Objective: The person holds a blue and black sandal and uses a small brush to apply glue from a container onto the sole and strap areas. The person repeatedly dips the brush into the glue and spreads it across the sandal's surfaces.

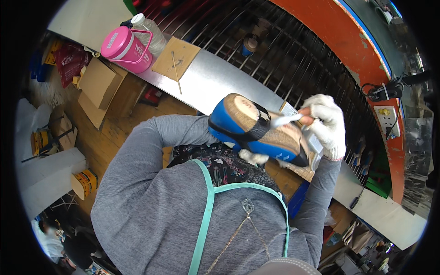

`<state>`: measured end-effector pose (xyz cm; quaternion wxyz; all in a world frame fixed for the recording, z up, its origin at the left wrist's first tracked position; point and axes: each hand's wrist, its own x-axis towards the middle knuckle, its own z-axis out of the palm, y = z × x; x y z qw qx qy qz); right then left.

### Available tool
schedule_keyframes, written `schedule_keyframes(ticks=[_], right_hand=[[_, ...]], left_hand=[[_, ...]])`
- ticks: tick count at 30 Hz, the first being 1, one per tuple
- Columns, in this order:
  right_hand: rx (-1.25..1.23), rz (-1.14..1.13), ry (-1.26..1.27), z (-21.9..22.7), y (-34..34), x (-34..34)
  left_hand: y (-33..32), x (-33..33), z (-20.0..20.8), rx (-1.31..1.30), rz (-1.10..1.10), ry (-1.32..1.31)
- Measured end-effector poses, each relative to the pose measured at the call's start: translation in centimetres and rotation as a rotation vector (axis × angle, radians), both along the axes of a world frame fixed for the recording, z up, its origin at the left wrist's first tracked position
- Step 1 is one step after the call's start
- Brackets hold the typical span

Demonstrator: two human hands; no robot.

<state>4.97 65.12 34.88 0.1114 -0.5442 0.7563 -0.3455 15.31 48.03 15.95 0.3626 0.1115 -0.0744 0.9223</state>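
Note:
A blue and black shoe upper (223, 126) is tilted in front of my chest, its tan, wood-coloured underside turned up. My left hand (253, 157), in a white knit glove, supports it from the near side; only some fingers show below it. A white glove with bare fingertips covers my right hand (327, 123), at the right end of the upper. Its fingers pinch a slim white tool (286, 120), whose tip reaches over the middle of the underside. That tip is blurred, so I cannot tell its exact kind or whether it touches.
Along the metal ledge (201, 75) stand a pink jug (133, 51), a clear bottle (153, 34) and a cardboard piece (176, 59) with a thin stick on it. Beyond runs a rack of rods (229, 41) with a cup (250, 45). Cardboard boxes (101, 89) sit left; a socket (387, 120) is at right.

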Motion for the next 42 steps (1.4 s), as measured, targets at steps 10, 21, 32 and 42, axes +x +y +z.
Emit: schedule_keyframes(ticks=[10, 21, 32, 42], right_hand=[[-0.074, -0.421, 0.151, -4.9, -2.9, 9.8], [-0.115, -0.866, 0.704, -6.6, -8.4, -1.0], [-0.322, -0.723, -0.855, -14.4, -11.6, 0.3], [-0.206, -0.924, -0.904, -26.6, -16.1, -5.6]], left_hand=[[-9.0, -6.2, -1.9, -0.629, 0.694, 0.152], [-11.3, -3.2, 3.6, -0.613, 0.61, -0.203], [-17.5, -3.2, -4.4, -0.548, 0.744, -0.575], [-31.8, -15.5, -12.9, -0.595, 0.81, -0.829]])
